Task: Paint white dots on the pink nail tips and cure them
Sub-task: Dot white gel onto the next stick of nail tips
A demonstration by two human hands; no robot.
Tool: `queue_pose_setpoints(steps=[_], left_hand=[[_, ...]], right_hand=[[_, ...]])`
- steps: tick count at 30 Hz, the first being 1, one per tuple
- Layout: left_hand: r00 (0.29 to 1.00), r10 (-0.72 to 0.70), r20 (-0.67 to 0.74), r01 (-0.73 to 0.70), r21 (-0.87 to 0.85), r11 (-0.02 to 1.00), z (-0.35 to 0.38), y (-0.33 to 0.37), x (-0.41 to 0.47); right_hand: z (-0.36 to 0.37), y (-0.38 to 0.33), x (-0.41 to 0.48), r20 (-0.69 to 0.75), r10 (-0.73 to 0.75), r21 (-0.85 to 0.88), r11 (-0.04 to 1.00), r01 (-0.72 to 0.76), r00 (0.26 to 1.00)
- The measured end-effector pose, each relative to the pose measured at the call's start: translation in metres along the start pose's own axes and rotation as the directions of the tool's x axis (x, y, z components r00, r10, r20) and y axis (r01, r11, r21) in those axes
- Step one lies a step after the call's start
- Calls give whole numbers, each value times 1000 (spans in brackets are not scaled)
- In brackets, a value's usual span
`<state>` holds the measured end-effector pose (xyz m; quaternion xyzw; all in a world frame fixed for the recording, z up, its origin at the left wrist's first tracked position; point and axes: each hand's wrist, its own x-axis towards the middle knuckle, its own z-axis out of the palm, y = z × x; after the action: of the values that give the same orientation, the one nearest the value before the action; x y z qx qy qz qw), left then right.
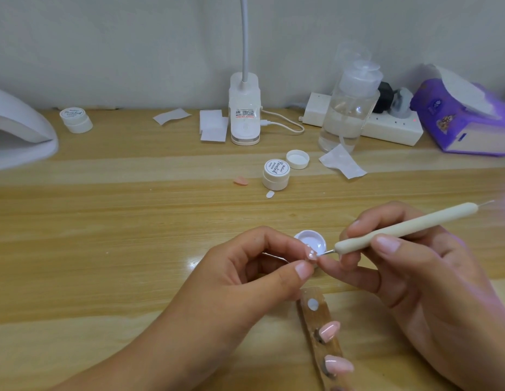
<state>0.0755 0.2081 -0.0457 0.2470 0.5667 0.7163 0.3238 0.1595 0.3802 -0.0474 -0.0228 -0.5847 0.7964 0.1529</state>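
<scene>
My left hand (254, 275) pinches a small pink nail tip (311, 253) between thumb and fingers; white dots show on it. My right hand (415, 277) grips a cream dotting pen (403, 228), whose metal point touches the tip's right edge. Just behind them sits an open little pot of white gel (310, 240). A wooden holder strip (324, 342) lies near the table's front edge with two pink nail tips (329, 330) stuck on it and a bare white pad at its top. The white curing lamp (17, 128) stands at the far left.
Mid-table are a closed white jar (276, 173), a loose lid (297, 158), a loose pink nail tip (240, 180) and a white sticker. Behind stand a clip lamp base (245, 108), a clear pump bottle (350, 108), a power strip (386, 128), a purple tissue pack (460, 119), wipes and another jar (75, 119).
</scene>
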Motion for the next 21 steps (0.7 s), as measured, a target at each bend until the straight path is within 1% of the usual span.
queue_pose_setpoints(steps=[8,21], left_hand=[[1000,7,2,-7,-7,1000,1,0,1],[1000,16,2,-16,-3,1000,-1,-2,1]], right_hand=[[1,-1,0,6,11,-31,999,-10,1000],[1,0,0,9,19,-17,1000,-19,1000]])
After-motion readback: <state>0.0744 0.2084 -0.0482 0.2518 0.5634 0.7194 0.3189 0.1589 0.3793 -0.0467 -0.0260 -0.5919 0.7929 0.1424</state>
